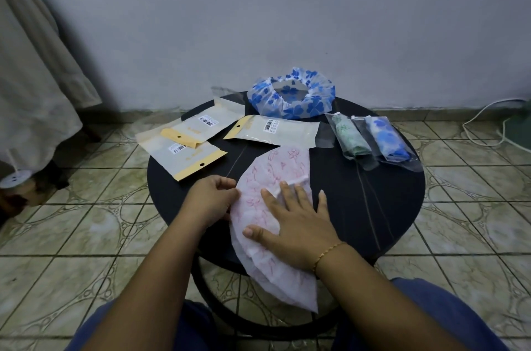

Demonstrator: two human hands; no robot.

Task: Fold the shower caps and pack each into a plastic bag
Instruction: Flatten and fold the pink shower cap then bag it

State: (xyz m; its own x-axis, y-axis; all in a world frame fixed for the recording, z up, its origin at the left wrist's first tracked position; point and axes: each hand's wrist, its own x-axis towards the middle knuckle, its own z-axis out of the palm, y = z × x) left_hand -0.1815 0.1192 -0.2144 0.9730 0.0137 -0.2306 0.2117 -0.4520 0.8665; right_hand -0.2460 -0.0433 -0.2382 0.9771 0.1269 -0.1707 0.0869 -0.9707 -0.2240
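Note:
A pink-patterned shower cap (275,175) lies folded flat into a half-moon on the round black table (373,201), its near end hanging over the front edge. My left hand (212,198) pinches the cap's left edge. My right hand (296,221) presses flat on its middle, fingers spread. A blue-flowered shower cap (291,95) sits unfolded at the table's far edge. Three empty plastic bags with yellow header strips lie at the left and middle: (198,126), (186,158), (275,130). Two packed bags, one with a green cap (349,138) and one with a blue cap (388,139), lie at the right.
The table stands on a tiled floor (86,224) near a pale wall. A beige cloth (31,86) hangs at the left. A white cable (488,120) runs along the floor at the far right. My knees in blue trousers are below the table's front edge.

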